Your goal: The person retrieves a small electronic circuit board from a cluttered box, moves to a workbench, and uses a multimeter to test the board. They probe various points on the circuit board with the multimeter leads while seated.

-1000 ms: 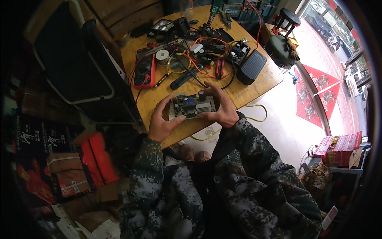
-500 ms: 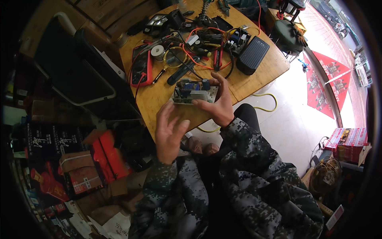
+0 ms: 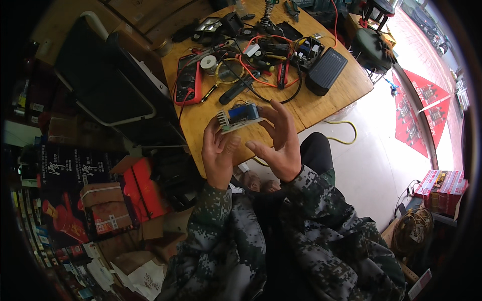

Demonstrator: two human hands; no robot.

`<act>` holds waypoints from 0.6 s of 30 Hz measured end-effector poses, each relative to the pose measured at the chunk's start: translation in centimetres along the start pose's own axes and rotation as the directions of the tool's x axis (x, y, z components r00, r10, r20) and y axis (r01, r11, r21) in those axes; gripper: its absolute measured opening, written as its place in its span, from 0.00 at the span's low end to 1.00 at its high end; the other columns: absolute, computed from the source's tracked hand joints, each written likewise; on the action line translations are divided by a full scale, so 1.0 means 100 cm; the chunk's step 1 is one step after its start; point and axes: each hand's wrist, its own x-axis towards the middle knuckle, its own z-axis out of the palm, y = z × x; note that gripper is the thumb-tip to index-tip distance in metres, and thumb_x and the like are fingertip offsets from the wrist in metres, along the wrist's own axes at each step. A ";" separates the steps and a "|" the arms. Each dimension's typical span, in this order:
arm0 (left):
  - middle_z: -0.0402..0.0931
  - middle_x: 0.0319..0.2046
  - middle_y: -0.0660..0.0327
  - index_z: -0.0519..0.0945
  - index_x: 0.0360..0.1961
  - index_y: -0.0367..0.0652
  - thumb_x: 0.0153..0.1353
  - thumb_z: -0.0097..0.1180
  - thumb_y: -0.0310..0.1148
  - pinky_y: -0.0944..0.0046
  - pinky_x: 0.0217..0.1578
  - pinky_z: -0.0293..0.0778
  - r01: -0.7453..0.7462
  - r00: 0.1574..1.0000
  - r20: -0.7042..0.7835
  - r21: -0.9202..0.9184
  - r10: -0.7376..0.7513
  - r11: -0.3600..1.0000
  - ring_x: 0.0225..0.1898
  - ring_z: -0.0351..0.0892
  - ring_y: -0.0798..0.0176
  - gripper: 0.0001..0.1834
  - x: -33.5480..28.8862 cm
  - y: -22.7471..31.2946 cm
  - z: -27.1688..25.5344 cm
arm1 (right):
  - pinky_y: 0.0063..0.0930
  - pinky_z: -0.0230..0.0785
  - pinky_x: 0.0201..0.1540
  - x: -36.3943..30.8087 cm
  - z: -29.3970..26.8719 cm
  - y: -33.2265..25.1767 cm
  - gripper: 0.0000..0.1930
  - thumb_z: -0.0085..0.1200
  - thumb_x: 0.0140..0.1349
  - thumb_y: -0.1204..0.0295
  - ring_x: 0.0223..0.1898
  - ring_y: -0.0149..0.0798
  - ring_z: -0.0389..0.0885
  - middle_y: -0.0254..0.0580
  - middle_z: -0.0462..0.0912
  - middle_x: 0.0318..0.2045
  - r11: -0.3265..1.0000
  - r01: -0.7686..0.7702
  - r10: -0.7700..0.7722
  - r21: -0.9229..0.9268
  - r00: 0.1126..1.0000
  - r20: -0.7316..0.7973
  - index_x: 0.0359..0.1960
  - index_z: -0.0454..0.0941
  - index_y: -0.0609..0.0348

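A circuit board (image 3: 240, 116) with a finned heat sink and a blue component is held tilted above the near part of the wooden table (image 3: 307, 111). At the board's left end, by the heat sink, are the fingers of my left hand (image 3: 219, 153), curled against it with the thumb below. My right hand (image 3: 282, 145) has its fingertips at the board's right end, while its thumb points toward the other hand, apart from the board. How firmly each hand grips is partly hidden.
Behind the board lie a red multimeter (image 3: 189, 80), a solder spool (image 3: 208, 64), a magnifying glass (image 3: 229, 71), tangled leads and a black ribbed box (image 3: 326, 71). A chair (image 3: 108, 75) stands left of the table; a red box (image 3: 144, 189) and cartons are below it.
The circuit board has been turned, its heat sink now at the left end. My left hand has closed onto that end; the right thumb has come off the board. The view has shifted slightly.
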 end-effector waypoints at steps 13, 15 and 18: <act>0.74 0.67 0.54 0.69 0.73 0.38 0.80 0.49 0.56 0.52 0.71 0.69 0.138 0.983 -0.062 -0.359 -0.170 0.923 0.67 0.74 0.54 0.35 0.007 -0.023 -0.034 | 0.42 0.67 0.73 -0.002 0.014 -0.002 0.42 0.67 0.65 0.81 0.69 0.43 0.75 0.51 0.72 0.70 0.998 -0.064 0.058 0.025 0.982 0.177 0.79 0.58 0.64; 0.75 0.67 0.54 0.70 0.73 0.40 0.80 0.47 0.59 0.53 0.71 0.68 0.161 0.981 -0.034 -0.416 -0.192 0.895 0.68 0.74 0.54 0.36 0.007 -0.023 -0.042 | 0.39 0.70 0.71 -0.001 0.021 -0.003 0.40 0.65 0.66 0.82 0.67 0.42 0.77 0.51 0.72 0.71 0.994 -0.098 0.086 0.054 0.979 0.182 0.79 0.59 0.64; 0.78 0.65 0.54 0.72 0.71 0.40 0.79 0.48 0.61 0.52 0.71 0.69 0.175 0.978 0.006 -0.563 -0.207 0.808 0.67 0.75 0.54 0.36 0.010 -0.023 -0.052 | 0.37 0.73 0.69 0.003 0.030 -0.004 0.38 0.62 0.68 0.84 0.66 0.40 0.79 0.50 0.71 0.72 0.986 -0.137 0.116 0.094 0.973 0.200 0.79 0.60 0.63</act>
